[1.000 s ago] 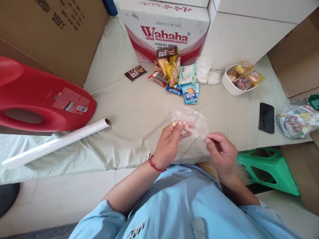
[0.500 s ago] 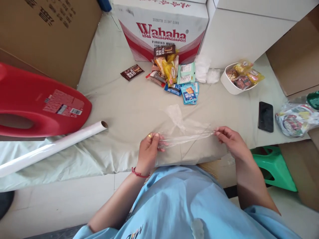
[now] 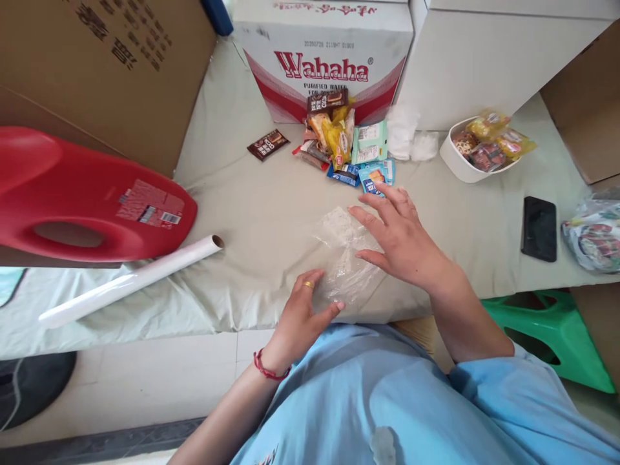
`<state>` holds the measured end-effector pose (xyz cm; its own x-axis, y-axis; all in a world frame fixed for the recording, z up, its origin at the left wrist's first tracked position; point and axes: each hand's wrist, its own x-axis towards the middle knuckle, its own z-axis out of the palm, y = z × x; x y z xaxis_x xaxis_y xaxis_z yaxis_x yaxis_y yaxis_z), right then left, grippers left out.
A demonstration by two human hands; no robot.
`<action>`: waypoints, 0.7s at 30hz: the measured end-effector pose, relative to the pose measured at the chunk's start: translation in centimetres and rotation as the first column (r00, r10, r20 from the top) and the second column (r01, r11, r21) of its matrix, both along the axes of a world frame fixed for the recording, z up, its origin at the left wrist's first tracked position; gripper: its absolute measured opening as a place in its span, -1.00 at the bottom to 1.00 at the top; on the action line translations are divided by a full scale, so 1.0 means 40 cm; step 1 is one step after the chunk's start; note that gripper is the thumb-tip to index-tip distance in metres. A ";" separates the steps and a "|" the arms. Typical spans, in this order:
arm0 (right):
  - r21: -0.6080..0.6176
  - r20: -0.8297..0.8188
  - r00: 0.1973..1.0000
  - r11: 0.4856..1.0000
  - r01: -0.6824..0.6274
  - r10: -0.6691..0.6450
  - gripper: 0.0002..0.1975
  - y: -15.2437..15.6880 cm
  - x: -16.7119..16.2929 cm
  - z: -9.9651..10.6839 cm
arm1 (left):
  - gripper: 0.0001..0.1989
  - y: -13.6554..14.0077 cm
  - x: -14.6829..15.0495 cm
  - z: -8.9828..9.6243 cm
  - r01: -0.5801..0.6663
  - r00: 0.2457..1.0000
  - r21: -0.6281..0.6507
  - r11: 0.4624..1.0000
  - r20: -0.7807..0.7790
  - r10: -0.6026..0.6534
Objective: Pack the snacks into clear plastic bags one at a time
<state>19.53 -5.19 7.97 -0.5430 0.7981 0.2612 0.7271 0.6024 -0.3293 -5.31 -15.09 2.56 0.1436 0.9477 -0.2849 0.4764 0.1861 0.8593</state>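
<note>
A clear plastic bag [image 3: 346,274], thin and crumpled, lies on the cloth-covered table near its front edge. At the bag's left side is my left hand [image 3: 306,310], its thumb apart from the curved fingers and its thumb tip over the plastic. Spread above the bag's right side, my right hand [image 3: 404,239] holds nothing. Its fingertips reach toward the blue snack packets [image 3: 372,177] and partly cover them. Behind these is a pile of wrapped snacks, with yellow packets [image 3: 340,139], a green packet [image 3: 369,143] and a brown cocoa packet [image 3: 327,101] on top.
A separate cocoa packet [image 3: 268,144] lies left of the pile. A white tub [image 3: 462,165] of snacks, a phone [image 3: 539,229] and a filled plastic bag [image 3: 593,239] are at right. A red jug [image 3: 97,194] and white roll [image 3: 135,282] lie left. A Wahaha carton [image 3: 329,39] stands behind.
My hands have let go of the stretched bag, which now lies crumpled on the cloth. My right hand has moved forward and left, fingers spread; my left has opened beside the bag.
</note>
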 end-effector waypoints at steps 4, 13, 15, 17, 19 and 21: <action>-0.075 0.150 0.987 0.996 -0.046 0.057 -0.73 0.010 -0.059 0.012 | -0.34 0.041 0.023 0.008 -0.154 0.984 0.041 0.987 -0.086 0.157; -0.443 -0.332 0.851 0.863 0.241 -0.408 -0.80 0.008 0.017 -0.094 | -0.61 0.128 0.099 -0.048 -0.227 0.973 0.015 0.974 0.040 0.227; -0.570 -0.445 0.687 0.773 0.278 -0.575 -0.75 0.005 0.073 -0.124 | -0.62 0.131 0.083 -0.052 -0.298 0.950 -0.006 0.955 0.093 0.297; -0.675 -0.469 0.568 0.689 0.264 -0.677 -0.69 0.002 0.116 -0.154 | -0.61 0.136 0.065 -0.051 -0.342 0.928 -0.032 0.939 0.144 0.343; -0.735 -0.459 0.498 0.629 0.253 -0.736 -0.66 -0.001 0.144 -0.183 | -0.60 0.145 0.046 -0.050 -0.365 0.911 -0.063 0.929 0.182 0.370; -0.768 -0.441 0.441 0.583 0.266 -0.781 -0.66 -0.005 0.158 -0.207 | -0.58 0.155 0.028 -0.052 -0.388 0.898 -0.096 0.916 0.183 0.400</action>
<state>25.86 -5.37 -0.30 0.1963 0.9477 -0.2516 0.1988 -0.2898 -0.9362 -4.18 -8.91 0.47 -0.1805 0.9216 -0.3437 0.1788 0.3743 0.9099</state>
